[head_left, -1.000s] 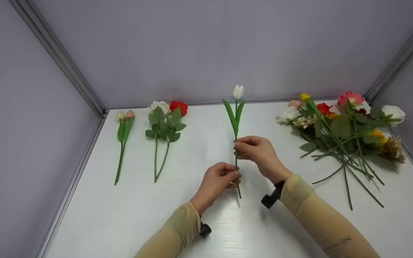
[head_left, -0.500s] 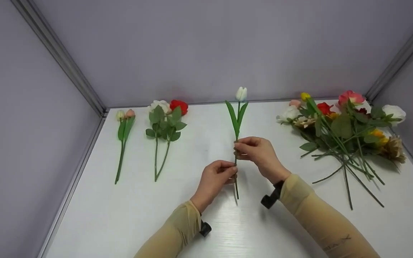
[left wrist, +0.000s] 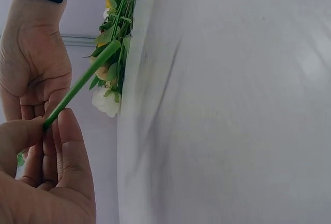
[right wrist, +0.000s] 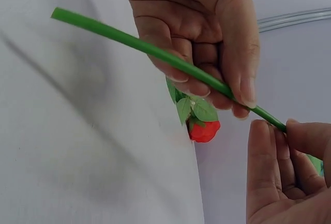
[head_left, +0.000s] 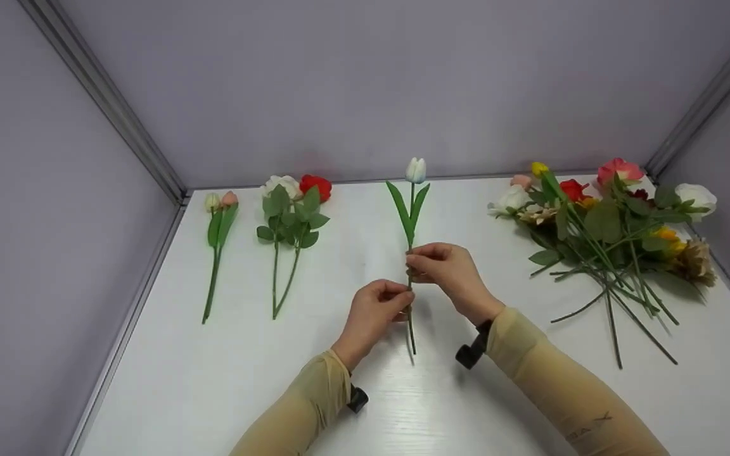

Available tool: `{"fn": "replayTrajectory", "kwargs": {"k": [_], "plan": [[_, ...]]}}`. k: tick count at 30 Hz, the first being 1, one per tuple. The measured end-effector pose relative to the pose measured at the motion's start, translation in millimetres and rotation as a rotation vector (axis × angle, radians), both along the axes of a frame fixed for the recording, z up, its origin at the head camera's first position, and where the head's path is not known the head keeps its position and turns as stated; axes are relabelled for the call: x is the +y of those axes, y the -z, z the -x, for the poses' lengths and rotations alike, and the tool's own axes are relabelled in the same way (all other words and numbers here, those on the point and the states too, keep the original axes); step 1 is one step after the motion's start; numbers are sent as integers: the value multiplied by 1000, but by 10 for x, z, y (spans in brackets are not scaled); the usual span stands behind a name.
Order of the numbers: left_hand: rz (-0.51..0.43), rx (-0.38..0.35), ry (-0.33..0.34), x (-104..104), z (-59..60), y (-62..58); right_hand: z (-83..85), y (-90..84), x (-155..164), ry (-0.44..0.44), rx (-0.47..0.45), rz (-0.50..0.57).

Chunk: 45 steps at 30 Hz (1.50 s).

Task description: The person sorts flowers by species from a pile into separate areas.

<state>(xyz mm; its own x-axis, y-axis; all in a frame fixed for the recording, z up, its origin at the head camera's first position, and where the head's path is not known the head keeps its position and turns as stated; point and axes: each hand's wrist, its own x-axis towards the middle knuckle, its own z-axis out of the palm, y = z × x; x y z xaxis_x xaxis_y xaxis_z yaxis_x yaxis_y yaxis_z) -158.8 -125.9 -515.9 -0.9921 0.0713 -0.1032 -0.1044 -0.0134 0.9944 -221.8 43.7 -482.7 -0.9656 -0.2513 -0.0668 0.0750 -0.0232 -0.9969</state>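
Observation:
A white artificial tulip [head_left: 416, 171] with two long green leaves is held by both hands over the middle of the table, its bloom toward the back wall. My right hand [head_left: 450, 275] pinches the stem just below the leaves. Lower down, my left hand [head_left: 371, 313] pinches the same stem between thumb and fingers. In the right wrist view the green stem [right wrist: 139, 44] runs through both hands, its cut end sticking out past the left one. A shadow of the stem falls on the white tabletop in both wrist views.
Two tulips [head_left: 216, 253], one pale and one pink, lie at the left of the white table [head_left: 168, 380]. Beside them are a white rose [head_left: 281, 187] and a red rose [head_left: 316, 188]. A heap of mixed flowers [head_left: 606, 228] lies at the right. Grey walls [head_left: 365, 82] surround the table.
The tulip has shifted slightly left and toward me with both hands. My left hand has slid a little up the stem, closer to the right hand.

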Motion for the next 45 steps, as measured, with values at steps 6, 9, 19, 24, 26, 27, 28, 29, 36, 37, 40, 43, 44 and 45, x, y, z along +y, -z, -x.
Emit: {"fn": "replayTrajectory", "kwargs": {"k": [6, 9, 19, 24, 26, 27, 28, 29, 36, 37, 40, 43, 44, 45], "plan": [[103, 10, -19, -396, 53, -51, -84, 74, -105, -69, 141, -183], [186, 11, -77, -764, 113, -85, -164, 112, -169, -127, 274, -377], [484, -73, -380, -2336, 281, -165, -348, 164, -435, -365, 662, -840], [707, -97, -493, -2773, 298, -161, -407, 159, -621, -471, 810, -995], [771, -103, -518, -2864, 304, -144, -435, 167, -702, -509, 865, -1036], [790, -98, -527, -2898, 306, -132, -450, 176, -740, -524, 891, -1050], [794, -99, -529, -2922, 306, -121, -464, 187, -774, -539, 912, -1060], [800, -103, -528, -2945, 308, -107, -477, 199, -806, -550, 928, -1065], [845, -95, -556, -3014, 315, -32, -534, 258, -894, -578, 967, -1071], [848, -92, -561, -3012, 317, -20, -535, 261, -889, -581, 963, -1072], [865, -80, -566, -3008, 342, 30, -529, 266, -862, -592, 932, -1079], [885, -66, -557, -2999, 375, 74, -517, 278, -842, -598, 906, -1088], [890, -66, -552, -2994, 385, 84, -515, 280, -839, -599, 900, -1090], [892, -68, -544, -2987, 390, 88, -514, 284, -838, -600, 896, -1090]]}}
